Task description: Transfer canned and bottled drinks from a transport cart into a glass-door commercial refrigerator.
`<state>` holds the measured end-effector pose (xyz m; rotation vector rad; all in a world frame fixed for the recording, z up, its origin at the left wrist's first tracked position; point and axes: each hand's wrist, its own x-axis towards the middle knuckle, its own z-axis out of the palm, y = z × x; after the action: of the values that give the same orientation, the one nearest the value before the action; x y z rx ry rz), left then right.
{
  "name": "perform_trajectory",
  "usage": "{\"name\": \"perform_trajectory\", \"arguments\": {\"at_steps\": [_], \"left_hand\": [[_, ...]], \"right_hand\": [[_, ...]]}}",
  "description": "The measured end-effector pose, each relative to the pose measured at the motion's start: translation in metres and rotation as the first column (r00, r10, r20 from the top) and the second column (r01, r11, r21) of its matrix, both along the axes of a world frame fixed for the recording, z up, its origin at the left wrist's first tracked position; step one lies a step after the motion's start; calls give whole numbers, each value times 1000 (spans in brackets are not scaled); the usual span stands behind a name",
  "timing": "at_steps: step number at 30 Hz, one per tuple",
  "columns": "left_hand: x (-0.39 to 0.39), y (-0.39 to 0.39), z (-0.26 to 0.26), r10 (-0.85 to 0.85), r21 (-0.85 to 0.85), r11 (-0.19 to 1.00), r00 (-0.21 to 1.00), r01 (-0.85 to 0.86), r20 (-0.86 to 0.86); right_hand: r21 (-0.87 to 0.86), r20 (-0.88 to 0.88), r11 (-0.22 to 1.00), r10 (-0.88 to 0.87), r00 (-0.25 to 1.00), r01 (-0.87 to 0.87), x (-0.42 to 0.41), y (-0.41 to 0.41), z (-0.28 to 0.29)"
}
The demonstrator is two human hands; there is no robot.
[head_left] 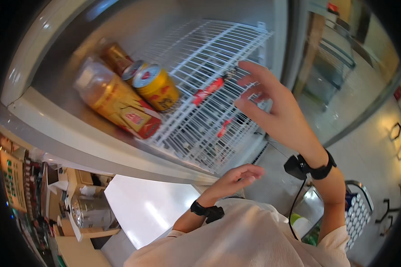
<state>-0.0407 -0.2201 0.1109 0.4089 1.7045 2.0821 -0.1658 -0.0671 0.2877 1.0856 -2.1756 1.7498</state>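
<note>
My right hand [275, 103] reaches over the front of a white wire shelf [217, 40] in a display fridge, fingers apart and slightly curled, holding nothing. Lower down, in front of my shirt, my left hand [229, 182] has loosely bent fingers with the thumb apart, and it too is without anything. At the left side of the shelf stands a plastic drink bottle [120, 103] with a yellow and red label. Beside it are a yellow drink can [158, 90], another can [133, 70] partly hidden behind it, and a brown-gold can [115, 58]. Both wrists wear black strapped devices.
Red label strips [209, 90] run along the shelf front, with further wire racks below. A pale fridge frame [97, 131] borders the left. A white surface [147, 207] and a metal pot [90, 212] lie lower left. Packed cans [357, 213] stand at right.
</note>
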Motion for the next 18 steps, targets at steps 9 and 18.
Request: {"name": "perform_trajectory", "arguments": {"at_steps": [9, 18], "left_hand": [[18, 75, -13, -193, -38, 980, 978, 197, 80], [47, 199, -18, -582, -156, 792, 807, 591, 101]], "right_hand": [[180, 469, 919, -395, 790, 352, 158, 217, -135], [500, 399, 133, -912, -92, 856, 457, 330, -229]]}}
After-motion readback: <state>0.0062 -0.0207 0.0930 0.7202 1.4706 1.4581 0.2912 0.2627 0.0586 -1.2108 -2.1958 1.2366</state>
